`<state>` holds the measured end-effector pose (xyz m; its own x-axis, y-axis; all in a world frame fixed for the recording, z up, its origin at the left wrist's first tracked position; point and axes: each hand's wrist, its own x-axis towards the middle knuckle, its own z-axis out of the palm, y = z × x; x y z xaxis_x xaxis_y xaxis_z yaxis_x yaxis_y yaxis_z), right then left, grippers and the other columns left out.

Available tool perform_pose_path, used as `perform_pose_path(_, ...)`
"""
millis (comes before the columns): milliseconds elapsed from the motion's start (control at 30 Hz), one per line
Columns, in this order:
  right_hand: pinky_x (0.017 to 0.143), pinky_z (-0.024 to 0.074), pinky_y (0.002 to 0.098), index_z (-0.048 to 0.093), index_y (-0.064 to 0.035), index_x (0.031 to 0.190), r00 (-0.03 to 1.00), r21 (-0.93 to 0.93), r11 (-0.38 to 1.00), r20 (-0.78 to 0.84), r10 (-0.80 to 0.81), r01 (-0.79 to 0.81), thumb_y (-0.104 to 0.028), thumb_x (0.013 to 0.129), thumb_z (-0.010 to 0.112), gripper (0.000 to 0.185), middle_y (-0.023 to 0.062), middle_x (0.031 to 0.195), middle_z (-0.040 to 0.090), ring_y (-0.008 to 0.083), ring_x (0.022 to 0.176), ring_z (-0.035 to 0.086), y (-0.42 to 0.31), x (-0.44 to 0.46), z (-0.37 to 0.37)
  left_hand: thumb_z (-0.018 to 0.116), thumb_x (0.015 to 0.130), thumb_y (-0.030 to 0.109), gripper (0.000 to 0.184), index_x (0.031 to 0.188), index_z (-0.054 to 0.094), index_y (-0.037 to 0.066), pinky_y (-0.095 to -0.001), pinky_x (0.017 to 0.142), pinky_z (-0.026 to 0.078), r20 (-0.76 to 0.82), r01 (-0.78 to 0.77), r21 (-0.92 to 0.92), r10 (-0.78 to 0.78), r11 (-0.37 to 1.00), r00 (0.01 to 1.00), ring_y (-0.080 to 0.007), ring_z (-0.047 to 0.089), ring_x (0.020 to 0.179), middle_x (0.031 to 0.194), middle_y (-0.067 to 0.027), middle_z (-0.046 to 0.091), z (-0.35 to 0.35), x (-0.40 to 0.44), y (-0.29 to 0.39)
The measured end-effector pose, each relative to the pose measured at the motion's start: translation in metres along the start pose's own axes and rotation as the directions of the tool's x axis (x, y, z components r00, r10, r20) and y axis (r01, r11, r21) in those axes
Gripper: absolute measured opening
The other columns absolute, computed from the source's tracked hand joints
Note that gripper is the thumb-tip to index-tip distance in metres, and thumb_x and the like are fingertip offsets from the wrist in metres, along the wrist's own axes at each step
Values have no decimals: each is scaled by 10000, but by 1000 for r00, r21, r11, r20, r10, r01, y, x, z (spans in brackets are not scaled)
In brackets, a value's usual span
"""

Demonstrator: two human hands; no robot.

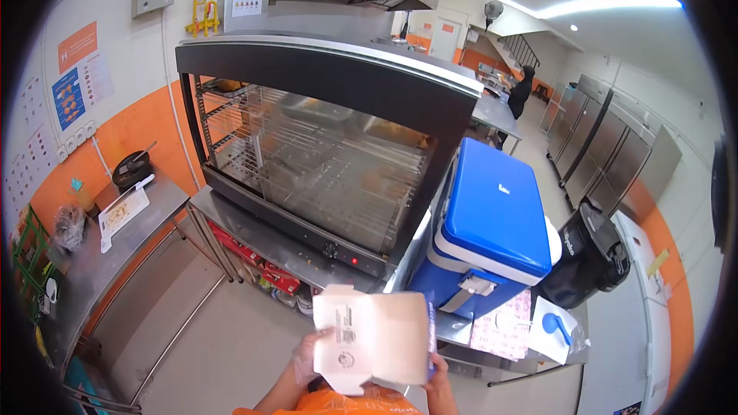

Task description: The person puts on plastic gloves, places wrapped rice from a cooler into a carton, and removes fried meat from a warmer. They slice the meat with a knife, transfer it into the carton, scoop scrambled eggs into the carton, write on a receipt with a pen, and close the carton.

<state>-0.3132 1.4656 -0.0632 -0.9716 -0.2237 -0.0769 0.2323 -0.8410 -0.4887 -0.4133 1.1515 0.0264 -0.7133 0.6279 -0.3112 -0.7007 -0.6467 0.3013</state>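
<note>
I hold an opened cardboard food box (pixel 388 338) low in front of me, its pale inside and side flaps showing. Dark print and a round mark are visible on its left part, and a blue strip runs along its right edge. My left hand (pixel 309 353), which seems to wear a clear plastic glove, grips the box's left side. On the lower right edge of the box my right hand (pixel 438 373) is closed. Just beyond the box stands a glass-fronted food warmer (pixel 323 161) with wire racks and a few food items inside.
A blue cooler box (pixel 492 200) stands right of the warmer, beside a black appliance (pixel 584 253) and patterned paper (pixel 503 327). At left, a steel table (pixel 84 292) bears a white tray (pixel 123 215) and a black pan (pixel 133 169). A person in black (pixel 521 92) stands far back.
</note>
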Motion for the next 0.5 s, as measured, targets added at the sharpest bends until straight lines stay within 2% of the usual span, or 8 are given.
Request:
perform_pose_path(67,1022,518,485,514,-37,1402,990,72,989,-62,-126,131,-474,845,695,730,156,1296,645,332,1142,656,8,-3,31,645,929,219,506,1340,521,-48,-477,931,570,35,77,-10,-77,997,996,-330,687,1054,1197,-215,667,-34,22,-18)
perform_pose_path(133,1053,483,508,511,-66,1414,922,-459,858,-180,-343,230,-513,850,678,738,149,1332,622,345,1190,623,21,-3,39,670,933,214,462,1320,544,-5,-432,910,577,26,180,-41,-179,983,983,-322,679,1064,1169,-183,672,-14,25,-28)
perform_pose_path(200,1078,453,522,494,-87,1434,860,-760,627,-195,-472,172,-543,856,661,755,144,1367,597,349,1240,589,40,2,2,701,927,302,529,1329,540,-1,-398,899,573,-208,129,329,-61,935,976,-324,679,1062,1207,-173,660,12,41,-34)
perform_pose_path(233,1088,443,517,469,-84,1451,930,-316,904,-132,-344,289,-536,858,666,771,142,1387,580,335,1271,566,32,-1,32,701,925,345,575,1351,525,1,-403,921,560,-110,-37,574,122,818,986,-332,672,1080,1236,-177,650,9,49,-31)
perform_pose_path(267,1097,432,511,443,-81,1468,976,212,953,-65,-207,216,-528,859,671,789,139,1407,564,321,1302,543,24,-3,63,700,923,387,621,1374,511,4,-409,944,547,35,-199,760,266,619,963,-339,665,1099,1264,-182,640,0,60,-29)
perform_pose_path(333,1108,423,501,416,-60,1477,955,-35,984,-238,-178,175,-482,859,695,799,133,1394,576,305,1292,554,25,-16,43,687,926,444,668,1394,499,6,-412,964,530,184,-290,890,304,351,935,-335,658,1112,1282,-191,634,-2,69,-28)
perform_pose_path(467,1095,441,469,412,-26,1467,961,-56,998,-277,16,-32,-422,870,725,781,132,1374,585,293,1272,568,42,-10,36,639,946,503,679,1387,509,4,-406,958,515,18,-44,958,92,282,996,-286,660,1089,1243,-213,652,12,61,-30)
perform_pose_path(500,1082,451,463,403,-21,1471,941,-240,964,-337,26,-113,-418,869,736,795,135,1359,592,296,1258,578,35,-5,54,626,950,517,684,1385,511,3,-405,956,512,-28,16,966,42,257,999,-274,660,1083,1233,-218,656,16,60,-32)
